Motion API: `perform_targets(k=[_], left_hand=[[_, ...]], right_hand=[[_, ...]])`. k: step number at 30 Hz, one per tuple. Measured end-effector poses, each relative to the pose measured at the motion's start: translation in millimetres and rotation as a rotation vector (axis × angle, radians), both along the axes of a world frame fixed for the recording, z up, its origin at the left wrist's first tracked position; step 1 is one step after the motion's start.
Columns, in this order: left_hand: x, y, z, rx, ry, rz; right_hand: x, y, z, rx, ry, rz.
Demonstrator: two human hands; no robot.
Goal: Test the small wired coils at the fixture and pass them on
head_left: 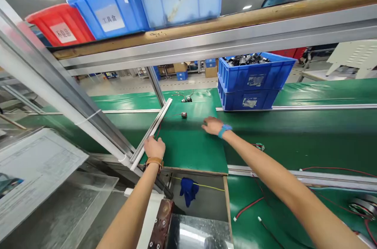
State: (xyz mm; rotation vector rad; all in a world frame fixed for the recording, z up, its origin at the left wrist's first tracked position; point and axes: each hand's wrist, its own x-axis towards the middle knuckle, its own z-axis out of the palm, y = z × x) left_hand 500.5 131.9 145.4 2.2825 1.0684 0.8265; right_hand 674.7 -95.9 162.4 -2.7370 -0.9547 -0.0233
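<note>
A small dark cylindrical metal motor [184,115] is positioned on a flat green rectangular panel [191,151], between both hands and toward the far side. Its long axis appears to be directed left to right. The right hand [213,125], loosely curled at the panel's right edge, is placed nearer to it; the left hand [154,147] is located by a straight white tube [161,117]. Whether anything is pinched by either hand cannot be told.

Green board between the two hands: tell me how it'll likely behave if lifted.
The green board is probably stiff: it looks flat, with a straight, wood-like front edge. If it tilts, the small cylindrical part resting on it could roll or slide. The smooth-looking top may be somewhat slippery.
</note>
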Motion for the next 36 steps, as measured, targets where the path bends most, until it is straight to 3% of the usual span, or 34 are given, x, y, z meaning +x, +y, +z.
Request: perform_targets(k=[3,6,9,11,14,17,20,24,26,29,32,36], left_hand=[[-6,-17,-8.2,0.258,0.081,-0.183],[0,-43,-25.7,0.487,0.259,-0.394],[19,-71,-43.2,0.477,0.38,-0.415],[31,-86,-51.3,0.419,0.42,-0.372],[31,-94,-57.8,0.358,0.426,-0.197],[5,-83,-58.7,0.324,0.427,-0.006],[-37,-63,-52.9,0.308,0.431,0.127],[-93,-45,-33.4,0.32,0.414,0.209],[-117,-42,-20.1,0.322,0.411,0.142],[-147,-46,-0.5,0.289,0.403,-0.024],[-171,-63,13.2,0.201,0.354,-0.125],[-194,-105,17.5,0.071,0.175,-0.297]], right_hand=[[-2,-71,-3.3,-0.144,-0.049,-0.117],[-8,-128,-19.3,-0.271,-0.002,-0.226],[-21,-161,-45.8,-0.323,0.07,-0.267],[-29,-171,-63.0,-0.32,0.098,-0.273],[-40,-176,-79.6,-0.285,0.074,-0.262],[-47,-174,-83.0,-0.268,0.038,-0.248],[-52,-171,-77.1,-0.265,0.043,-0.28],[-54,-172,-53.8,-0.227,0.121,-0.354],[-54,-180,-31.9,-0.143,-0.026,-0.438],[-57,-202,15.5,0.043,-0.387,-0.498],[-72,-222,71.6,0.185,-0.608,-0.273],[-120,-223,131.2,0.298,-0.554,0.238]])
